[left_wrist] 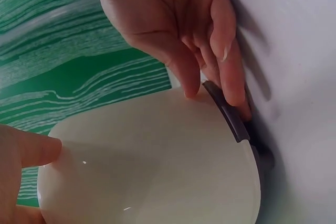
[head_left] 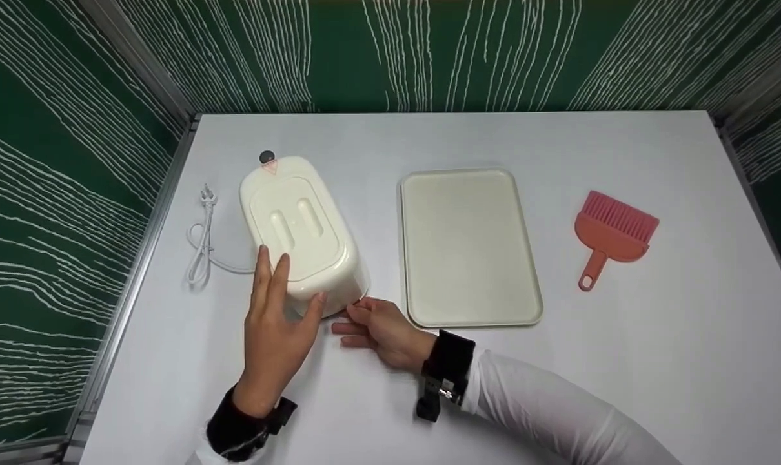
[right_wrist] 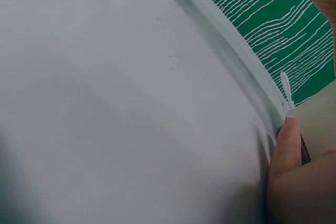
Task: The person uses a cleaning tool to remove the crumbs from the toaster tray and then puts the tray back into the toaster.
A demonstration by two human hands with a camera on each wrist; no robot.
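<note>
A cream electric appliance (head_left: 300, 239) with rounded corners and two long recesses on its top lies at the left of the table. A dark knob (head_left: 267, 157) shows at its far end. My left hand (head_left: 271, 339) rests on its near left corner, fingers straight on the top and thumb against the near end. At the low near right edge, my right hand (head_left: 387, 332) pinches the rim, which has a dark strip (left_wrist: 228, 111). In the left wrist view the right thumb presses the cream wall and fingers lie at the strip. The appliance's underside is hidden.
A white power cord (head_left: 200, 258) with its plug lies looped left of the appliance. Right of it is a cream rectangular tray (head_left: 468, 248). Farther right lies a coral hand brush (head_left: 610, 245) with pink bristles. Green patterned panels (head_left: 345, 58) stand behind the white table.
</note>
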